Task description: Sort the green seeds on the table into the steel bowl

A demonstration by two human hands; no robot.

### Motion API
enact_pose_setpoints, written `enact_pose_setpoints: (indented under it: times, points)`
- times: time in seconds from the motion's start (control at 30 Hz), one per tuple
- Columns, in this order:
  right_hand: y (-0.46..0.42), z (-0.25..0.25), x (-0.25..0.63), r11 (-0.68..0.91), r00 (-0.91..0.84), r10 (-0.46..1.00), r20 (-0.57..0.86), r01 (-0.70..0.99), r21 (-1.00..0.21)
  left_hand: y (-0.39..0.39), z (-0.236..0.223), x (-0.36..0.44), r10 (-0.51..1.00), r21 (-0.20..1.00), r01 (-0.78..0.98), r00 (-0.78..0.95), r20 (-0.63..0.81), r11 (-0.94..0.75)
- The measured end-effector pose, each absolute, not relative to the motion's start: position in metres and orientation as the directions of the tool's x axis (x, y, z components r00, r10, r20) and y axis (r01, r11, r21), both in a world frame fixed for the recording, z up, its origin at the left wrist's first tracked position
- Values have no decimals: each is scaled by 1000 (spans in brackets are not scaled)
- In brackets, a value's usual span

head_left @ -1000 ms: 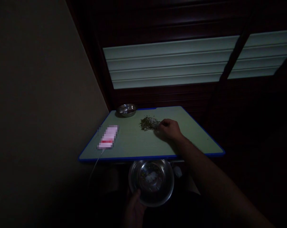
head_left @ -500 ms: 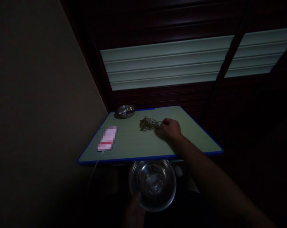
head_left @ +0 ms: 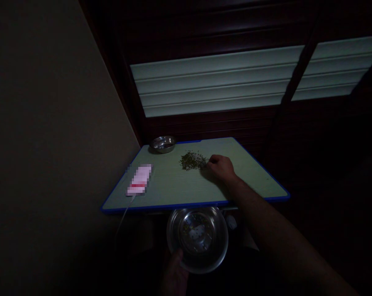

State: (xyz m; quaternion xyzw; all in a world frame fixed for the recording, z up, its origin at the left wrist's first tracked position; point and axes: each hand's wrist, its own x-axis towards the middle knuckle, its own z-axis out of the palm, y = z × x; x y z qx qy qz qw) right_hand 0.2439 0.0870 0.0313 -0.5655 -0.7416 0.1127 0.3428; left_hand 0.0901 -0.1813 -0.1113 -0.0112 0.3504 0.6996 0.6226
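My left hand grips the near left rim of a shiny metal bowl, thumb over the edge. The bowl is just below the table's front edge, with some white and small dark bits on its bottom. At the right side of a loose pile of small greenish grains, my right hand is closed. Its fingertips seem to pinch something small and pale, too dark to make out. Whitish bits lie among the grains.
The pale green table has a blue edge. A second metal bowl stands at its back left corner. A blurred-out phone with a white cable lies at the left. Behind is a dark wooden panel with white slats.
My right hand stays beside the pile with only a slight shift; the pale thing at its fingertips shows less now. The left hand and bowl hold almost still.
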Motion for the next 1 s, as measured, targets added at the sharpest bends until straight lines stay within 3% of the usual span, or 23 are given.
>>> enact_pose_setpoints:
  times: [0.27,0.5,1.0]
  points:
    - [89,27,244,388,-186,909,374,706,-592,-183,-111,91,892,524,-852,-225,-391,15]
    - [88,31,244,343,-133,922,363,715,-608,-181,-101,98,825,528,-849,-299,-479,-1]
    - [88,33,242,304,-110,936,336,736,-606,-182,-77,103,838,561,-828,-303,-453,4]
